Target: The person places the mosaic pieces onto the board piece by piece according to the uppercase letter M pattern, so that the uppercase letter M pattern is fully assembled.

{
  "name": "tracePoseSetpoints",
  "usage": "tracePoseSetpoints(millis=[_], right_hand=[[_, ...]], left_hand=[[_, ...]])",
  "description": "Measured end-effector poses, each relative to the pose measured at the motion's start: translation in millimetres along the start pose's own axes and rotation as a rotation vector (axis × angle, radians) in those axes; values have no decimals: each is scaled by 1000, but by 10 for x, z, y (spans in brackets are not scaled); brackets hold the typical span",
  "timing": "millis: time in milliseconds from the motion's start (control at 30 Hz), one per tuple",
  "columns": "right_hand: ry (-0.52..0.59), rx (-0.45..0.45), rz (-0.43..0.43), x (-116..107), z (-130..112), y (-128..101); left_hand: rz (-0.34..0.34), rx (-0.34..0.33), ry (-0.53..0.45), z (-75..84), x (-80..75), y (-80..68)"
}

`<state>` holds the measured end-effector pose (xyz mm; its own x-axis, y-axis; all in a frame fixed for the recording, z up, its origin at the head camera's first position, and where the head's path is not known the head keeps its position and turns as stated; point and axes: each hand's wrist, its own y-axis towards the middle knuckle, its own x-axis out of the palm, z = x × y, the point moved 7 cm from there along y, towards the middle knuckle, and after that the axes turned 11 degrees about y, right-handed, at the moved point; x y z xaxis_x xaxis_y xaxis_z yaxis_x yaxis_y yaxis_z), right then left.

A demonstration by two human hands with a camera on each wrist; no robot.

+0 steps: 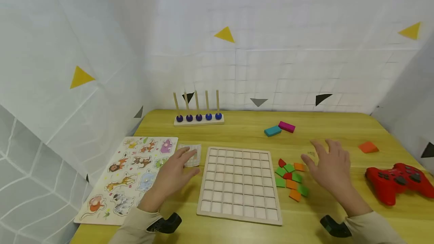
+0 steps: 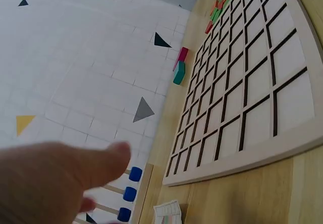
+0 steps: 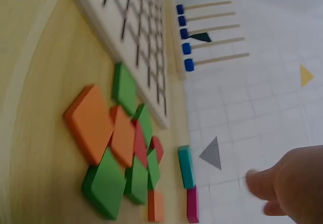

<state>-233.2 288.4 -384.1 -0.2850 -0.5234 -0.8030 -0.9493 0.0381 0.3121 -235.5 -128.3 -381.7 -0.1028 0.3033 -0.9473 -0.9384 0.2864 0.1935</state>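
Observation:
A wooden grid board (image 1: 239, 183) (image 2: 252, 82) (image 3: 136, 27) lies on the yellow table between my two hands. My left hand (image 1: 174, 174) (image 2: 55, 183) hovers just left of the board, fingers straight, over a small patterned card (image 1: 190, 154) (image 2: 167, 214). My right hand (image 1: 330, 168) (image 3: 290, 183) hangs to the right of the board, fingers spread and holding nothing. Beside it lies a cluster of green, orange and red flat tiles (image 1: 291, 180) (image 3: 121, 148) (image 2: 219, 7).
An animal puzzle board (image 1: 127, 176) lies at the left. A peg rack with blue beads (image 1: 198, 114) (image 3: 202, 37) (image 2: 128, 193) stands at the back. Teal and magenta blocks (image 1: 279, 128) (image 3: 187, 181) (image 2: 179, 66), an orange wedge (image 1: 368, 147) and a red gamepad (image 1: 398, 182) lie right.

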Motion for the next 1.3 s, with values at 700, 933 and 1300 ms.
tracePoseSetpoints(millis=[700,933,1300], right_hand=[[141,71,-240,132,31,-14],[139,61,-240,101,10,-49],[137,-90,-347,374,-56,191]], left_hand=[[-376,348,4,114,424,-143],[-395,381,-28,103,513,-149],[-411,342,-49,59,566,-156]])
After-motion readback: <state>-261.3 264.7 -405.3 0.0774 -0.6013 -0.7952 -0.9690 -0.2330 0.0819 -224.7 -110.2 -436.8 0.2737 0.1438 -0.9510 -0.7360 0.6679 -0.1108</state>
